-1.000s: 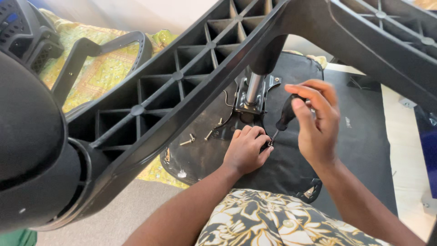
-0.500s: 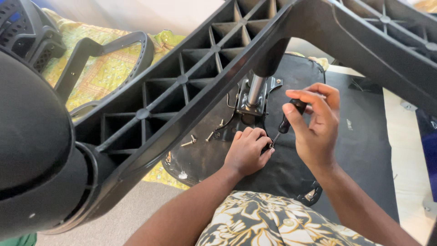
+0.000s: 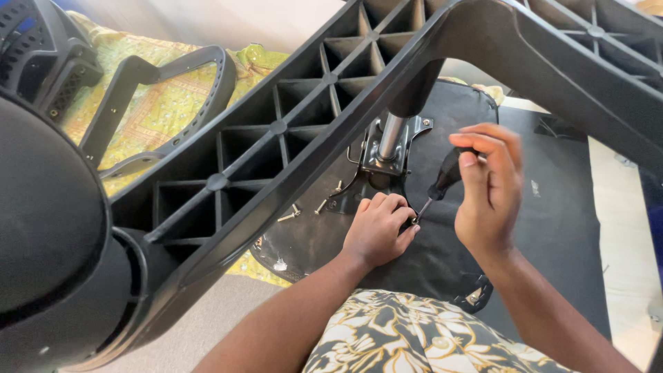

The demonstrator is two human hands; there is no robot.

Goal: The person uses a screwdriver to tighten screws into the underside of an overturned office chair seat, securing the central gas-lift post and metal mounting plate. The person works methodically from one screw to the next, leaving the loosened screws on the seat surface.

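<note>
The right hand (image 3: 492, 190) wraps its fingers around the black handle of a screwdriver (image 3: 440, 185), whose thin tip slants down to the underside of a black chair seat (image 3: 428, 255). The left hand (image 3: 378, 230) rests there with fingers curled together, pinching at the tip; what they pinch is hidden. Loose screws (image 3: 290, 214) lie just left of it, near a metal bracket (image 3: 394, 148). A ribbed black chair base (image 3: 276, 159) crosses above, with a curved armrest (image 3: 173, 103) on yellow cloth (image 3: 159, 117).
</note>
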